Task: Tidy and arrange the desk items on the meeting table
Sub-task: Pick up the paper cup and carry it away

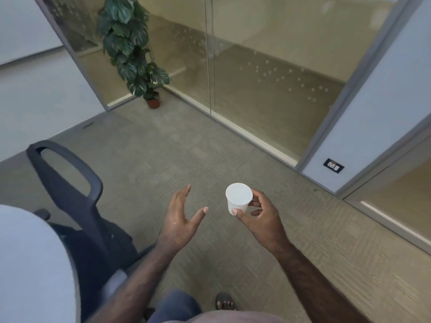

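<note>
A small white paper cup (238, 197) is held upright above the carpet, its thumb-and-finger grip coming from my right hand (258, 214). The cup's mouth faces the camera and its inside looks white. My left hand (181, 216) hovers a short way left of the cup, palm turned inward, fingers straight and spread, touching nothing. The rounded white edge of the meeting table (30, 264) fills the lower left corner; none of its top items are in view.
A dark office chair (77, 199) stands beside the table on the left. Glass partition walls (268, 73) run across the back and right. A potted plant (133, 50) sits in the far corner. Grey carpet lies underfoot, with my sandalled foot (225, 301) below.
</note>
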Motion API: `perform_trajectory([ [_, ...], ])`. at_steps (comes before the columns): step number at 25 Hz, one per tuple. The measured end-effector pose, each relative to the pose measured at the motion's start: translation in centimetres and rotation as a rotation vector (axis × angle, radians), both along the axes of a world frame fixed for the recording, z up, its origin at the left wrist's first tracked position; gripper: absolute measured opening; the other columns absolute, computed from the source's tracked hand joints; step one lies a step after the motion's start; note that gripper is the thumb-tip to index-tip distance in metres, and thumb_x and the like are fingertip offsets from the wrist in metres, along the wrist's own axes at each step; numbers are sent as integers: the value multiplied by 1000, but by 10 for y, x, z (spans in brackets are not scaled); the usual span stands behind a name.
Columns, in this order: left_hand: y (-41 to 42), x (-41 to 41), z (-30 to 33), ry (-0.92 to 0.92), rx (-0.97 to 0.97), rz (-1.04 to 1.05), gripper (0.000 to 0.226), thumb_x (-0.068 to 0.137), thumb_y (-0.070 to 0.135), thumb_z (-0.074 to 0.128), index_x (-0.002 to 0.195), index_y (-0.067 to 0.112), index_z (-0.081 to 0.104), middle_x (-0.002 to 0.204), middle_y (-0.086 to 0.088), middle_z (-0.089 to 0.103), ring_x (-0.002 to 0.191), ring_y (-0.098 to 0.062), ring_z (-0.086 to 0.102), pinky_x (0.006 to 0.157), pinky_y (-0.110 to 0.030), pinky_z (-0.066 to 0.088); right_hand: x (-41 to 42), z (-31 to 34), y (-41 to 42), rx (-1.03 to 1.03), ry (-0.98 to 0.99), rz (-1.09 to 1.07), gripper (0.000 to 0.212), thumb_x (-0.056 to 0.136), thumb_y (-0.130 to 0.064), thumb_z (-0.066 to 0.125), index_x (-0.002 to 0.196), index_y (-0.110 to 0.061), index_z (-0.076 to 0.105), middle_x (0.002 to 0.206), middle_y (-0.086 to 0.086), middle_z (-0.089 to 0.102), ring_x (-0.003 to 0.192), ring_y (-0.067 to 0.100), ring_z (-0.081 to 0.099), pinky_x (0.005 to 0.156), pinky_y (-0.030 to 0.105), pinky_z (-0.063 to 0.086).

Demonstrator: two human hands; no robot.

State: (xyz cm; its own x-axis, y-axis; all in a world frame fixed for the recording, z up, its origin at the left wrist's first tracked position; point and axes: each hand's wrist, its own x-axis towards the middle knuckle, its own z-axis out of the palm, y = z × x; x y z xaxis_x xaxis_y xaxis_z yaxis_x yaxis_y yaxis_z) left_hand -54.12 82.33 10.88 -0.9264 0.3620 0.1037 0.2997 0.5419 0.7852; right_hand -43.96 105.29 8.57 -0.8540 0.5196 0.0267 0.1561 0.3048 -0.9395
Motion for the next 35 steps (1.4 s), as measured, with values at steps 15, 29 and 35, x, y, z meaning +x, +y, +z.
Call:
perform_trajectory([
  [15, 62, -323, -15, 263, -169, -124, 87, 95, 49, 70, 162, 10, 30, 169, -9, 31, 161, -23, 22, 127, -52, 30, -330, 0, 54, 80, -4, 38, 64, 73, -56, 87, 129, -60, 56, 126, -31, 66, 115, -3, 65, 85, 25, 58],
  [29, -1, -564, -20, 222, -228, 188, 88, 96, 48, 69, 164, 12, 26, 172, -7, 26, 162, -19, 16, 129, -51, 26, -656, -4, 13, 99, 31, 361, 67, 77, -48, 91, 136, -43, 60, 129, -24, 68, 117, 0, 65, 88, 24, 56],
  [35, -58, -682, -9, 182, -304, 374, 86, 97, 47, 68, 164, 11, 27, 172, -7, 25, 162, -19, 16, 127, -50, 28, -825, -13, -37, 58, 8, 593, 64, 75, -45, 91, 130, -51, 59, 128, -25, 67, 116, 0, 65, 89, 30, 57],
])
